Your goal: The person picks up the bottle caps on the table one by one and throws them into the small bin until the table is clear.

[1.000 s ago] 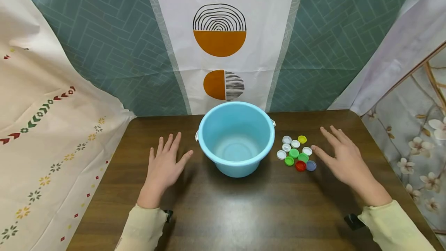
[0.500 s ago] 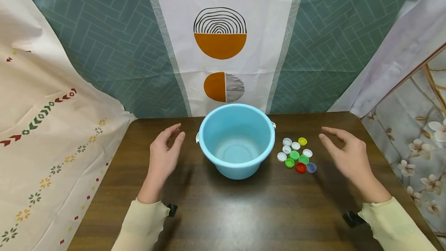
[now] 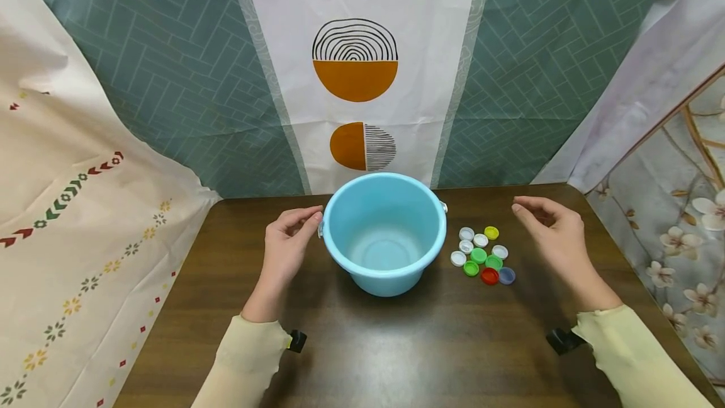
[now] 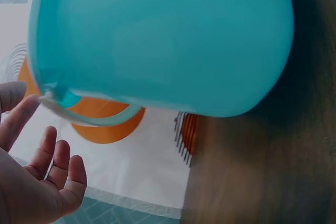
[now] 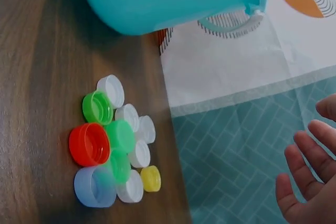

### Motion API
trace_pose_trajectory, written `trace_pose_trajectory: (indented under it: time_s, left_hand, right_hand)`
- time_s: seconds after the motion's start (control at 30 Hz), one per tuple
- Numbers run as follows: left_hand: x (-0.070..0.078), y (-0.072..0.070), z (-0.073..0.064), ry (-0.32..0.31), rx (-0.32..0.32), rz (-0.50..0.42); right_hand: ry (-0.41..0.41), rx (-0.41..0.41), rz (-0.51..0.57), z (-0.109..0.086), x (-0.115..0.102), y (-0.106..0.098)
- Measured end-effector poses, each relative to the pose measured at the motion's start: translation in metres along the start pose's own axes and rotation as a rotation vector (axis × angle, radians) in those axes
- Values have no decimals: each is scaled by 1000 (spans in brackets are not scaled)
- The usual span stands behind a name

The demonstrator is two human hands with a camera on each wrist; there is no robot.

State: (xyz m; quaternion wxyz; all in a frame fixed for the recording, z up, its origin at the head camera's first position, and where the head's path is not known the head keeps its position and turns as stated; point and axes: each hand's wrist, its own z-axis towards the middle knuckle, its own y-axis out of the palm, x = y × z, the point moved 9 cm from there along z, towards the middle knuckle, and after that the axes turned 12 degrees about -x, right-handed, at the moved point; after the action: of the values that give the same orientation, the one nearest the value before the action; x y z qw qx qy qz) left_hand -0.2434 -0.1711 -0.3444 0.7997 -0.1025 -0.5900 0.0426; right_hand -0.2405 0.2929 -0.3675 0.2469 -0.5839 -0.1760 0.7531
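Observation:
A light blue plastic bucket (image 3: 385,282) stands upright on the brown table, its white handle (image 4: 89,119) hanging down behind it. My left hand (image 3: 287,241) is at the bucket's left side, thumb and index fingertips right at the handle's end by the rim. The other fingers (image 4: 60,161) are loosely bent below. To the right of the bucket, several bottle caps lie in a cluster: red (image 3: 489,276), blue (image 3: 506,276), yellow (image 3: 491,232), green (image 3: 478,255) and white (image 3: 458,259). My right hand (image 3: 557,238) hovers right of the caps, fingers loosely bent, holding nothing.
The wooden table (image 3: 391,357) ends at the back against a hanging cloth (image 3: 187,80) with a white printed middle strip. Cream cloth (image 3: 102,238) hangs on the left, and floral cloth (image 3: 674,257) on the right. Black straps (image 3: 563,340) show at both wrists.
My left hand has moved right to the bucket's handle end, its spread fingers now bent. My right hand's fingers have also drawn in, and it has shifted slightly. Bucket and caps keep their places.

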Motion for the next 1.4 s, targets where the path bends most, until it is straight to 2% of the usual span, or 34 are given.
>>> trace_pose_trajectory:
  time_s: [0.13,0.3,0.43,0.57,0.7,0.83,1.0,1.17,1.4]
  left_hand:
    - [-9,8,2,-12,-41,-21]
    - [-14,10,4,-15,-52,-23]
    - [-14,12,8,-10,-58,-11]
    - [-14,13,11,15,-54,-4]
    - [-12,14,10,21,-53,-8]
    - [-11,15,9,25,-64,-25]
    - [-18,15,7,4,-70,-32]
    - [-22,16,6,-5,-81,-47]
    - [-20,16,5,2,-84,-48]
  right_hand:
    - [15,-16,-37,10,11,7]
    - [40,-81,-106,21,36,17]
    - [74,-178,-179,27,65,27]
    - [114,-312,-224,31,95,39]
    - [132,-416,-249,32,115,51]
    - [130,-483,-263,32,123,62]
    - [126,-546,-256,30,128,74]
    - [99,-555,-248,30,127,78]
    - [89,-551,-262,32,131,82]
